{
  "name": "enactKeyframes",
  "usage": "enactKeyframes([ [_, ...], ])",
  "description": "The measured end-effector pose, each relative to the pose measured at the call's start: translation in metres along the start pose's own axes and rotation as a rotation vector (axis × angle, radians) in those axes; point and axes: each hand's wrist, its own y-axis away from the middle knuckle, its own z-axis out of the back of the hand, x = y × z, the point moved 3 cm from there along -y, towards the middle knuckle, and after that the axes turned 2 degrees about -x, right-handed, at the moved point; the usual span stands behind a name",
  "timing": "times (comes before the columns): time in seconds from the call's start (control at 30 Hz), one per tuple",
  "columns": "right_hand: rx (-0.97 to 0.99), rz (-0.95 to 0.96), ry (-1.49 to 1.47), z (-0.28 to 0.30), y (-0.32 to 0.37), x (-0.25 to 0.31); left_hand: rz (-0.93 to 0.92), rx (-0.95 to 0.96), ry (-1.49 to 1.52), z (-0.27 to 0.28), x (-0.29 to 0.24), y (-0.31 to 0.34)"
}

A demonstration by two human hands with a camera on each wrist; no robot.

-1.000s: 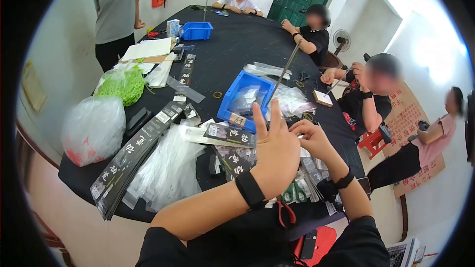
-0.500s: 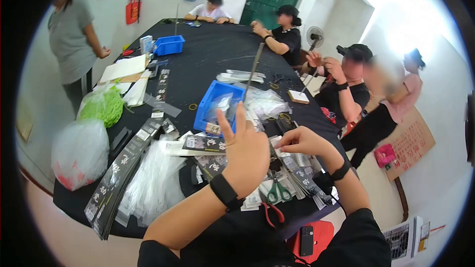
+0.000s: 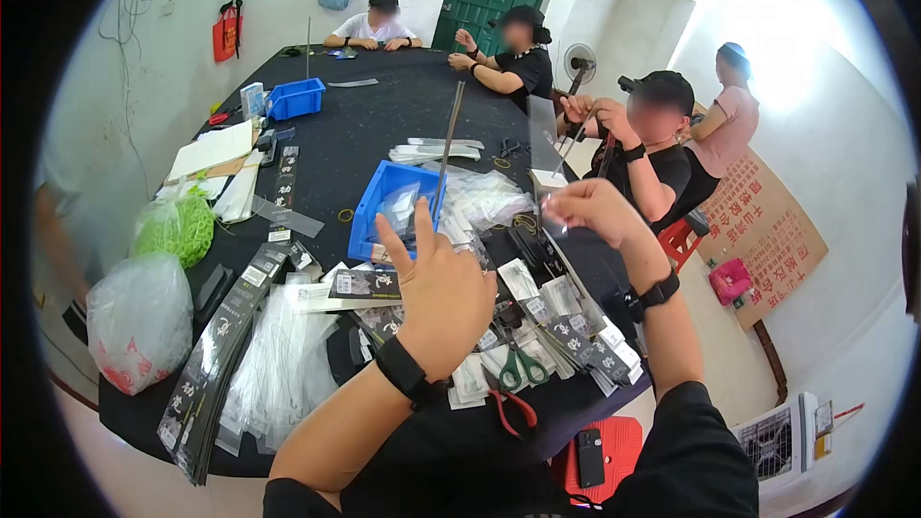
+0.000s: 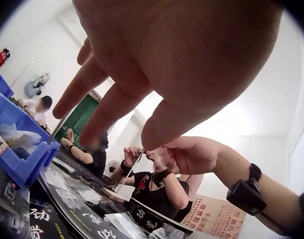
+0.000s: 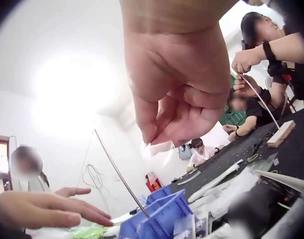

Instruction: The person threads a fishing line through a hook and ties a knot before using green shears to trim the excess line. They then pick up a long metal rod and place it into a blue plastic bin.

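Observation:
My left hand [image 3: 443, 302] is raised over the packets with its fingers spread, near a blue bin [image 3: 369, 216] and a thin metal rod [image 3: 448, 139] that stands up at the bin. In the left wrist view its long fingers [image 4: 114, 107] reach out with nothing between them. To the right and higher, my right hand [image 3: 600, 216] pinches the lower end of a clear plastic sleeve [image 3: 544, 129], which rises from the fingertips. From the right wrist, only a glint of clear plastic [image 5: 158, 149] shows below the curled fingers. Small clear bags lie in the bin.
Black printed cards [image 3: 225, 336] and clear sleeves [image 3: 288, 355] lie in piles at the left. Green-handled scissors [image 3: 523, 367] and red-handled pliers [image 3: 513, 412] lie near the front edge. Behind the right hand sits a person [image 3: 648, 163] beside another rod.
My right hand has moved up and away from the left hand, and a clear sleeve now shows in its fingers. The left hand stays spread. The head view has turned right.

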Motion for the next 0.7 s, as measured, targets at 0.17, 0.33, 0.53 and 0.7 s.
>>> enactKeyframes([
  [0.17,-0.125,0.015,-0.191,-0.005,-0.029,0.024,-0.029,-0.064,-0.082,-0.004,-0.001,0.004],
  [0.33,-0.196,0.114,-0.224,-0.032,-0.055,0.06,-0.013,0.025,-0.088,-0.005,-0.004,0.002],
  [0.53,-0.15,0.138,-0.352,-0.05,-0.087,0.079,-0.011,0.018,-0.088,-0.004,-0.004,0.003],
  [0.7,-0.208,0.242,-0.272,-0.056,-0.093,0.106,-0.015,0.063,-0.118,-0.005,-0.005,0.003],
])
